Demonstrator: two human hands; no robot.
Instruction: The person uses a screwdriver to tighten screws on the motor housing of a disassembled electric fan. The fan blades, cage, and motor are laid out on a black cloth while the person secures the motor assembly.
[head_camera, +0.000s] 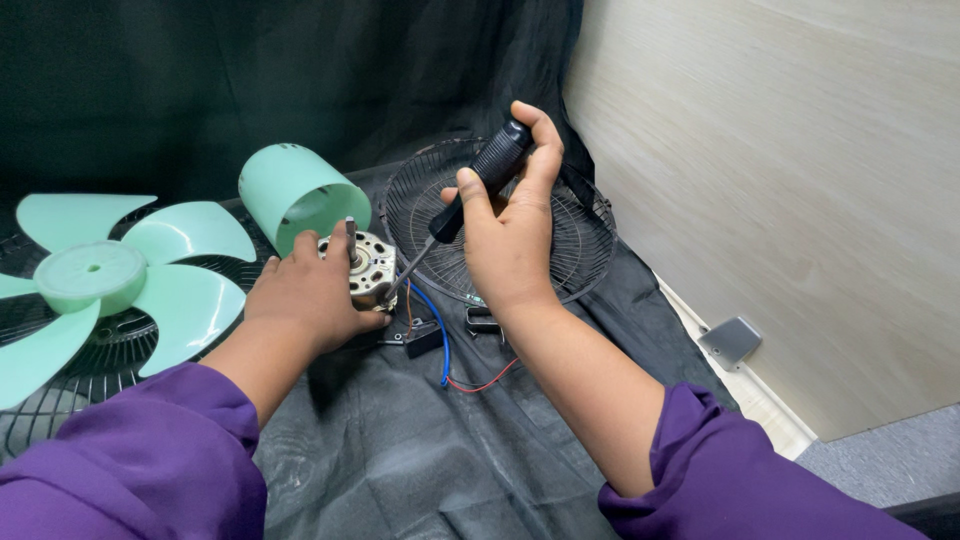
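Observation:
My left hand (305, 290) grips a small metal fan motor (368, 266) with its shaft pointing up, resting on a black cloth (420, 450). In my right hand (512, 232) is a black-handled screwdriver (478, 180), held at a slant with its tip against the motor's right side. Blue, red and brown wires (445, 350) trail from the motor to a small black part (424, 338) on the cloth.
A mint-green fan blade (110, 280) lies on a black wire grille (110, 365) at the left. A mint-green cylindrical motor cover (295, 190) lies behind the motor. Another black wire grille (580, 235) sits at the back right. A light wooden wall panel (790, 180) rises at the right.

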